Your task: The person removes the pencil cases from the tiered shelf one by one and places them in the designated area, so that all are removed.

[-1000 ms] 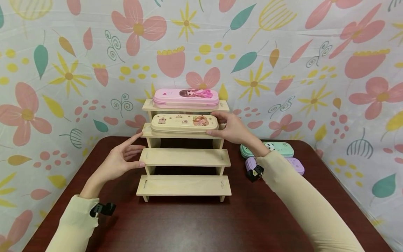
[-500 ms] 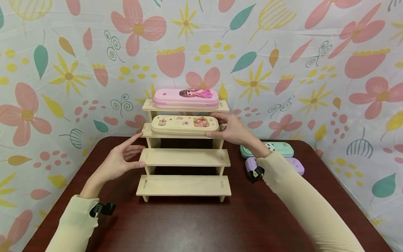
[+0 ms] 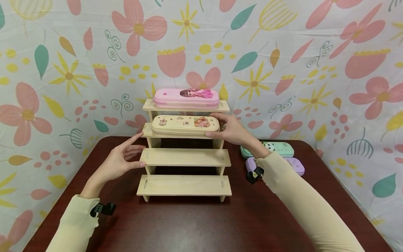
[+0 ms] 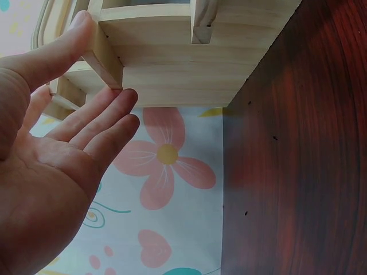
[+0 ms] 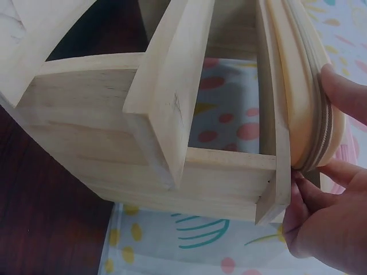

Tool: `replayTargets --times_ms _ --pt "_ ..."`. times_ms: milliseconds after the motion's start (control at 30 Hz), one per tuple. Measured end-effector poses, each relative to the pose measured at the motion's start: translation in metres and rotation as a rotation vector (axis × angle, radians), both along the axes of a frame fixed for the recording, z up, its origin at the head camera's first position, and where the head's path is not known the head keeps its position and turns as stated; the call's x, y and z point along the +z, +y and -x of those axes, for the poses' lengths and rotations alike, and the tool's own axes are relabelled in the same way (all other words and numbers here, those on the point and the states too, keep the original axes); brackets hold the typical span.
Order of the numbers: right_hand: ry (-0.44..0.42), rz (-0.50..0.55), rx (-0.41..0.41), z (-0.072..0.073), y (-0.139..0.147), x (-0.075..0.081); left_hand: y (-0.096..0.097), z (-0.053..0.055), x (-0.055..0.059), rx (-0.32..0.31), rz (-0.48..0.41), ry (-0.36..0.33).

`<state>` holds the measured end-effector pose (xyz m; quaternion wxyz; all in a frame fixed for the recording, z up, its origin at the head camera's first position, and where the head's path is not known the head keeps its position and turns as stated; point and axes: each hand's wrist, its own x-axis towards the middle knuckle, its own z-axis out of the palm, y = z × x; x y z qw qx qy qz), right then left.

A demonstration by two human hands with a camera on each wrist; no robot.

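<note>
A cream pencil case [image 3: 185, 124] with small cartoon prints lies along the second step from the top of a wooden four-step rack [image 3: 185, 156]. At its right end my right hand [image 3: 231, 128] holds it, thumb at the front and fingers behind. The right wrist view shows the zipped edge of the cream case [image 5: 312, 86] between thumb and fingers. My left hand [image 3: 118, 159] steadies the rack's left side, fingers extended, fingertips on the step ends. In the left wrist view its thumb [image 4: 74, 34] touches one step's end.
A pink pencil case [image 3: 186, 98] with a doll print rests on the top step. Right of the rack, a mint green pencil case [image 3: 283, 148] and a lilac pencil case [image 3: 296, 165] lie on the dark table [image 3: 189, 224], partly behind the right forearm. A flowered cloth [image 3: 201, 45] hangs behind.
The cream pencil case has shifted very slightly, its top sitting a touch lower and nearer the step's front. The right hand moved with it; the left hand stayed put.
</note>
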<state>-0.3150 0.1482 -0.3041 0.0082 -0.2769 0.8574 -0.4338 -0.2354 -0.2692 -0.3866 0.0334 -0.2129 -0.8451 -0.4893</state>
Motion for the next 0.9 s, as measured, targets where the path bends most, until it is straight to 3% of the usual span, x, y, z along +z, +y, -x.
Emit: replayTargets --times_ms 900 --pt "-0.065 0.030 -0.028 -0.0038 0.0053 -0.0018 -0.0004 0.0010 -0.0031 -0.005 -0.021 0.009"
